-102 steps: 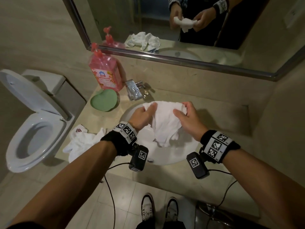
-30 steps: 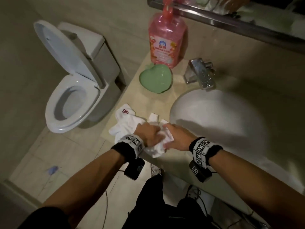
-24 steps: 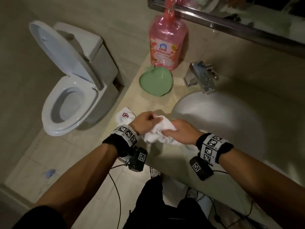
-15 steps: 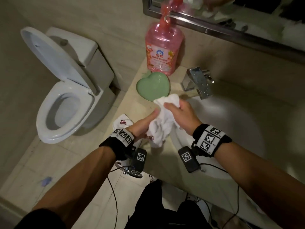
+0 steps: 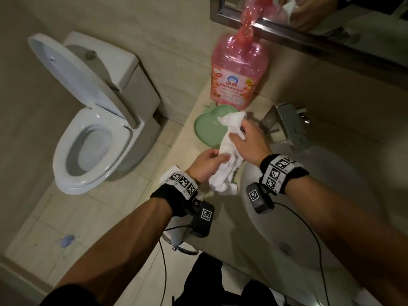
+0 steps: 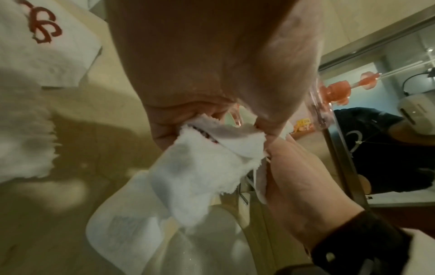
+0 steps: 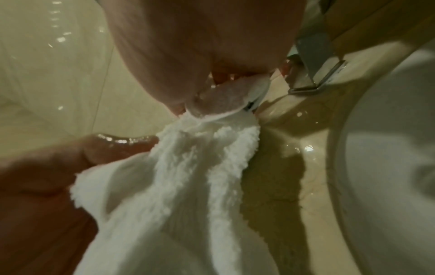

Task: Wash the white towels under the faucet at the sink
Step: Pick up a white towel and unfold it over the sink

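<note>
Towel, white and bunched, is being held in the air by both hands above the bench, between the green heart-shaped dish and the left rim of the sink. Right hand is grasping the upper part of the cloth, its grip clenched on the fabric with the thumb lying across it; the top end of the towel is sticking out over the dish. Left hand is pinching the lower part, its grip likewise clenched on the cloth, and the loose tail is hanging down toward the bench edge. In the left wrist view the fingers are curling round a fold of the towel, with the right hand just beside them. In the right wrist view the towel is draping from the right fingertips, and the left thumb, wet and shiny, is pressing against its side.

Faucet is standing behind the sink, apart from the towel. A second white towel with a red embroidered mark is lying on the bench near the left wrist. A pink pump bottle is standing behind the dish, below the mirror. A toilet with its lid raised is standing left of the bench.
</note>
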